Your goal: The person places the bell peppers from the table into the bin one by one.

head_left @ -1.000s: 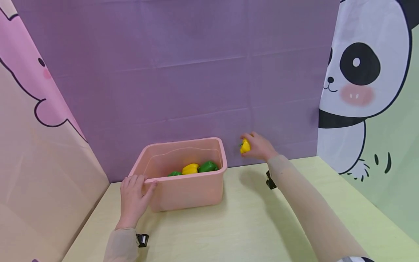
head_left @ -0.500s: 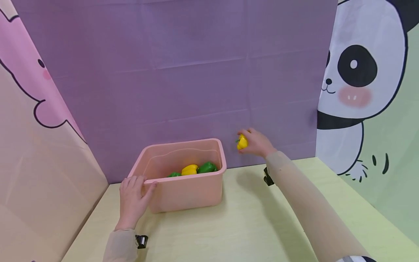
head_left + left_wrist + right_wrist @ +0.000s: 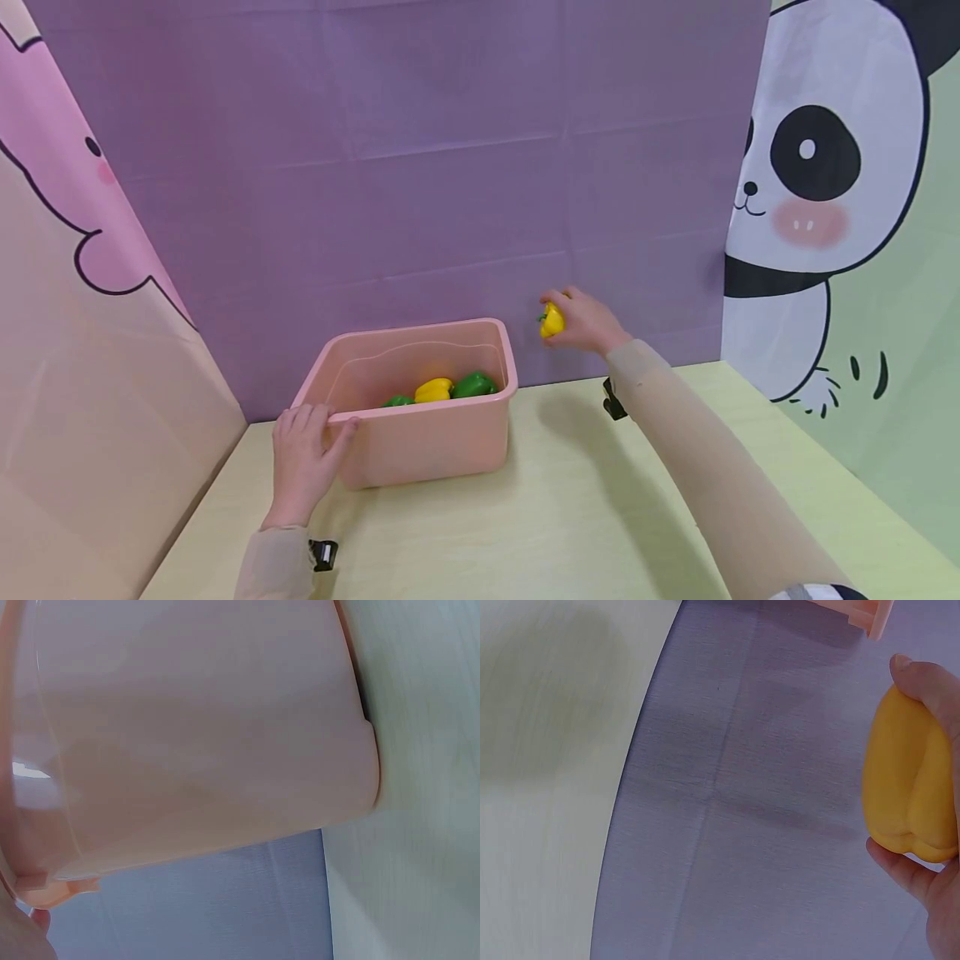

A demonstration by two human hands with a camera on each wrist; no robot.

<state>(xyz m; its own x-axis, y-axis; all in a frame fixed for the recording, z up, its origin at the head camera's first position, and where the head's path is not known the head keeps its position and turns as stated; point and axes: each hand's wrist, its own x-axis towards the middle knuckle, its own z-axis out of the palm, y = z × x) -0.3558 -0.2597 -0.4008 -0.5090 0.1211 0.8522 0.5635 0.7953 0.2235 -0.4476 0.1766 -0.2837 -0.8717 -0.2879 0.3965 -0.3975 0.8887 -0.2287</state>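
Note:
My right hand (image 3: pixel 588 323) grips a yellow bell pepper (image 3: pixel 551 320) in the air, to the right of a pink plastic bin (image 3: pixel 427 446). The right wrist view shows this pepper between thumb and fingers, its lobed end visible. At the bin's left front corner, my left hand (image 3: pixel 300 467) holds the rim, fingers over the edge. Inside the bin lie another yellow bell pepper (image 3: pixel 434 390), a green bell pepper (image 3: pixel 474 385) and part of a second green one (image 3: pixel 399 402). The front wall hides the bin's bottom. In the left wrist view, the bin's side (image 3: pixel 187 742) fills most of the picture.
The bin stands on a pale wooden table (image 3: pixel 570 517), close to a purple cloth backdrop (image 3: pixel 450 183). A printed panel with a panda (image 3: pixel 813 175) is on the right, and a beige and pink panel (image 3: pixel 90 350) on the left.
My right hand has risen a little and shifted slightly left toward the bin, with the yellow bell pepper in it. My left hand stays on the bin's rim.

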